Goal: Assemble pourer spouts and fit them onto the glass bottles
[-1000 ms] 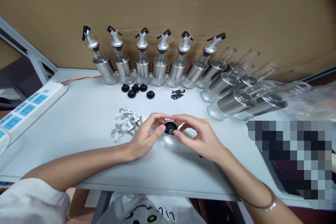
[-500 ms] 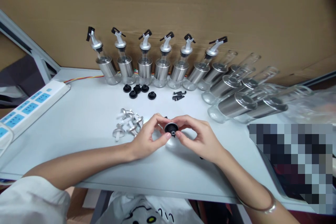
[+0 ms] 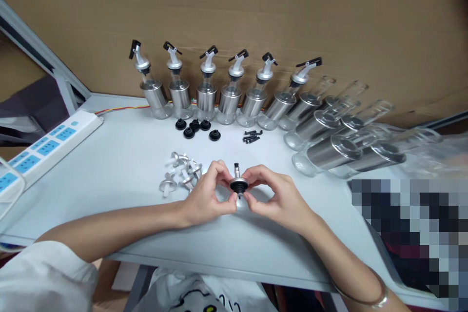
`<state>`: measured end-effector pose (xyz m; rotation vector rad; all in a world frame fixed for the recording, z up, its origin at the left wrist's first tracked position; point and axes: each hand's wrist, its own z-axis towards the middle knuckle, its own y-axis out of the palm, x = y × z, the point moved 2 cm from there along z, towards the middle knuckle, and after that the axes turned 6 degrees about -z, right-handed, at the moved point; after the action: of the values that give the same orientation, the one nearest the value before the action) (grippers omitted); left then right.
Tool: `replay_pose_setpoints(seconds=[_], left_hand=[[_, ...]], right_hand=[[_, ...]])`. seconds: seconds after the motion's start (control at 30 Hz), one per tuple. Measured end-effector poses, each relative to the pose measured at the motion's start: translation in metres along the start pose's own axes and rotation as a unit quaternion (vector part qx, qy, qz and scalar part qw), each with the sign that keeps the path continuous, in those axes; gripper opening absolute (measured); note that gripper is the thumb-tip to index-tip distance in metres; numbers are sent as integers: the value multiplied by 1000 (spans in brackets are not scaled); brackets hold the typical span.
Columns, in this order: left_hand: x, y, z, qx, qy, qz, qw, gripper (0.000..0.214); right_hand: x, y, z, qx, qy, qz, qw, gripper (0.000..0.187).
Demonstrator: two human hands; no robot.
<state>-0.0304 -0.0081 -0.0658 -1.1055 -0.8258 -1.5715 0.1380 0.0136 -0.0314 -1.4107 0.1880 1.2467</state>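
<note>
Both my hands meet over the middle of the white table. My left hand and my right hand pinch a small pourer spout between their fingertips; it has a silver stem pointing up and a black rubber stopper round its base. Just left of my left hand lies a heap of several silver spout pieces. Several black rubber stoppers and a small pile of black levers lie farther back.
Several finished glass-and-steel oil bottles with pourers stand in a row along the cardboard wall. Several bottles without tops lie stacked at the right. A white power strip with blue sockets runs along the left edge. A blurred patch covers the lower right.
The spout piece has been turned in my fingers: its black stopper faced me before, and now the silver stem points upward. My hands stay in the same spot.
</note>
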Motion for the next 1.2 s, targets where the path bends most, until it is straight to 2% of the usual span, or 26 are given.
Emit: replay_pose_setpoints(seconds=[0.13, 0.33, 0.63, 0.83, 1.03, 1.2], left_hand=[[0, 1, 1, 12, 27, -27, 999, 33], [0, -2, 2, 16, 32, 31, 999, 24], [2, -4, 3, -6, 53, 70, 996, 22], [0, -5, 1, 1, 32, 39, 999, 22], [0, -3, 0, 14, 65, 29, 997, 30], [-1, -2, 0, 39, 52, 20, 998, 24]], right_hand=[[2, -1, -1, 23, -2, 7, 1000, 20], [0, -4, 0, 30, -23, 10, 999, 25], [-1, -4, 0, 29, -13, -8, 999, 13], [3, -3, -2, 37, 12, -4, 999, 10], [5, -3, -2, 73, 25, 4, 997, 8], [1, -4, 0, 46, 0, 32, 998, 6]])
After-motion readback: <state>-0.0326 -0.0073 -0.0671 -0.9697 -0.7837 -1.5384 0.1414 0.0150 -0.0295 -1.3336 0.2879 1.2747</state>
